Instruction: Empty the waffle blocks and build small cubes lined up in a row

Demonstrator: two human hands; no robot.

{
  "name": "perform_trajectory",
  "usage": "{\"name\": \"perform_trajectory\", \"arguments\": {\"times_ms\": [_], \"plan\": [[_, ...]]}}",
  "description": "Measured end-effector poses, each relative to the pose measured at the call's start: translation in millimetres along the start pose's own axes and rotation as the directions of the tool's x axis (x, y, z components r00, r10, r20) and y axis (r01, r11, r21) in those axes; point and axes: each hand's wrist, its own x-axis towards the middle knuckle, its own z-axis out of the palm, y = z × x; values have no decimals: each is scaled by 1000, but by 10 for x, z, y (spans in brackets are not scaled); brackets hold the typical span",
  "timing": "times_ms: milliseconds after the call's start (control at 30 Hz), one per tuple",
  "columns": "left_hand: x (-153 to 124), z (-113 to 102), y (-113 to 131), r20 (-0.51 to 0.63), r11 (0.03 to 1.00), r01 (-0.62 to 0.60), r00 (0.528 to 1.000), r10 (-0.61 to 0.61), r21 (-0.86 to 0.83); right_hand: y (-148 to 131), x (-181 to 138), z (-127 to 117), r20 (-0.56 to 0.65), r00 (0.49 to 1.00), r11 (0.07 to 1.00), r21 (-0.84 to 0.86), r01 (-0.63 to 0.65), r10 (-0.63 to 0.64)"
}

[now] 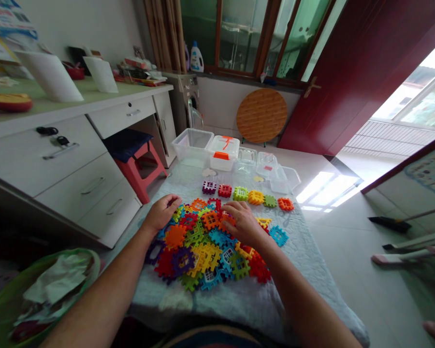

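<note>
Plastic tiles in many colours form a heap point(199, 251) on the bench point(304, 251), under and behind our fingers. Left hand point(163, 211) fingers curl onto its edge. Right hand point(242, 221) fingers bend down beside an orange tile point(211, 220). Whether either grasps, we cannot tell. Beyond the fingertips lie a tile row point(248, 195), then clear boxes point(192, 142).

bare left hand point(163, 211) centre-left of frame, palm down, fingers bent, knuckles up | bare right hand point(241, 220) just right of centre, palm down, fingers curled | bare left forearm point(94, 299) in from lower left | bare right forearm point(304, 299) in from lower right | hands apart
</note>
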Motion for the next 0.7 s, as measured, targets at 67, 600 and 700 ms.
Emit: {"name": "perform_trajectory", "arguments": {"times_ms": [67, 600, 700], "plan": [[-31, 10, -8, 34, 997, -8, 999, 11, -77, -10, 99, 47, 27, 999, 999, -39, -27, 28], [-76, 29, -38, 13, 983, -14, 1000, 16, -182, 281, 22, -53, -260, 917, 953, 105, -285, 303], [-76, 25, -31, 8, 985, -20, 1000, 22, -174, 324, -34, -74, -230, 928, 952, -22, -306, 293]]}}
